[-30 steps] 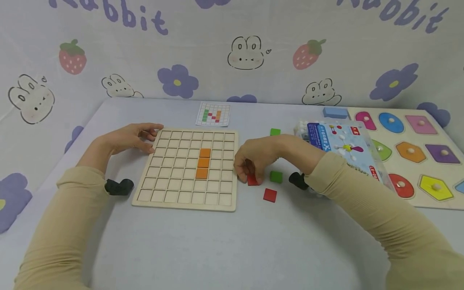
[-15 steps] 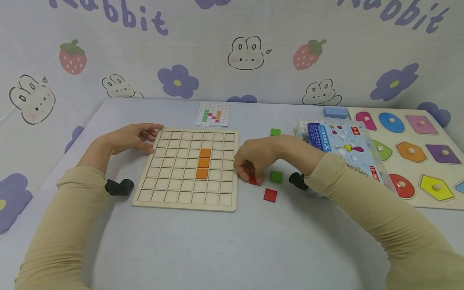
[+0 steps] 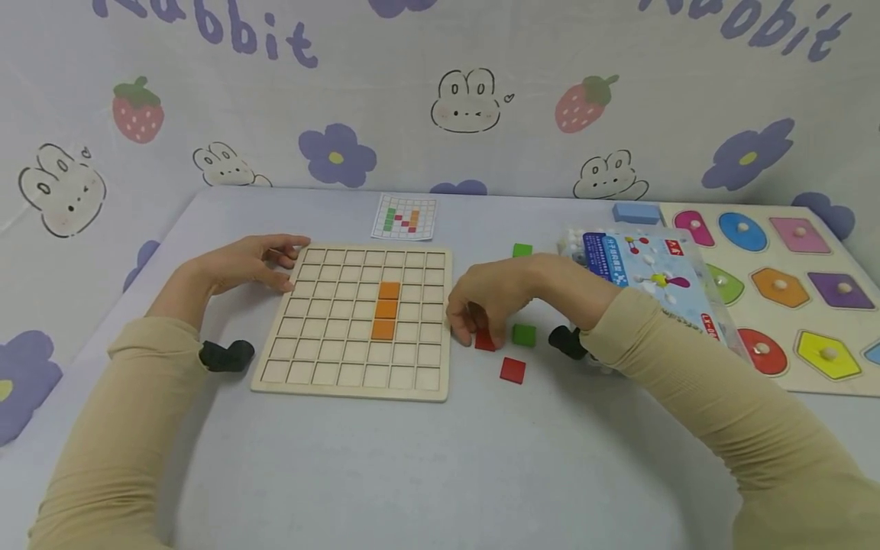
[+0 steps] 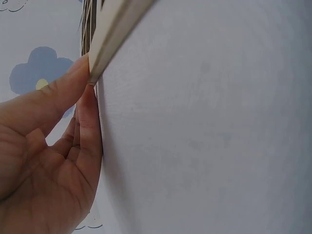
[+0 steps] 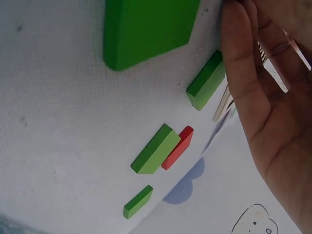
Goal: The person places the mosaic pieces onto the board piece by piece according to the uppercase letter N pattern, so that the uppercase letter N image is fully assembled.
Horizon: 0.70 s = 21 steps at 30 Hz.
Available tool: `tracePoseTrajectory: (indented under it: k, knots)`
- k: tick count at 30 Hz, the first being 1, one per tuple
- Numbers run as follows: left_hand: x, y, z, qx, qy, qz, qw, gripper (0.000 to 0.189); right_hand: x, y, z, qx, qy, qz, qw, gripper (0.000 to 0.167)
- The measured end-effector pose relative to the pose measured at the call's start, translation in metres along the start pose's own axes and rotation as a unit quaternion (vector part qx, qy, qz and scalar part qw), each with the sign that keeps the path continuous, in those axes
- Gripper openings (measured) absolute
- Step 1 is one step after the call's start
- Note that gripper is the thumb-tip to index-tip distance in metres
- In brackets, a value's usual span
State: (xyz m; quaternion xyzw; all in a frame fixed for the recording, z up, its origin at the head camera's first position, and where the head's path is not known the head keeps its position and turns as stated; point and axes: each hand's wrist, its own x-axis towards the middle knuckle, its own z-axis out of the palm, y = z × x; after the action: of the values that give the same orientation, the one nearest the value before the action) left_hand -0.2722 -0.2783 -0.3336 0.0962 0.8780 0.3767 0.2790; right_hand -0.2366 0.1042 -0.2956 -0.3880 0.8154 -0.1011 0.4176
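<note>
A wooden grid board (image 3: 330,370) lies flat, with three orange square tiles (image 3: 386,308) in one column. My left hand (image 3: 247,263) touches its upper left edge and corner with thumb and fingers. In the left wrist view, the thumb (image 4: 63,87) rests at the rim of the board. At the right edge of the board my right hand (image 3: 491,294) pinches a red square tile (image 3: 485,341) low over the table. Another red tile (image 3: 512,370) lies just below, and a green tile (image 3: 524,334) lies to the right. The right wrist view hides the pinched tile behind the palm.
Behind the board lies a printed pattern card (image 3: 404,217). A lighter green tile (image 3: 522,250) sits beyond my right wrist. To the right are a clear boxed molecule set (image 3: 646,267), a light blue block (image 3: 635,214) and a knobbed shape puzzle (image 3: 818,328).
The right hand and its red tile have shifted slightly to the right, and the tile has turned a little. The left hand and the board have stayed put.
</note>
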Motion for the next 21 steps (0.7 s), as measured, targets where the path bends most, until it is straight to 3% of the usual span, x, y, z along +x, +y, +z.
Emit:
tracePoseTrajectory:
  k: [14, 21]
  knots:
    - [-0.0006, 0.0016, -0.0006, 0.004, 0.000, -0.001, 1.0000, 0.084, 0.0000, 0.0001, 0.0006, -0.021, 0.015, 0.006, 0.9996, 0.027]
    - [0.0008, -0.0004, -0.0003, 0.007, 0.002, 0.001, 1.0000, 0.085, 0.0016, 0.0032, -0.0005, -0.018, 0.058, 0.010, 0.9981, 0.017]
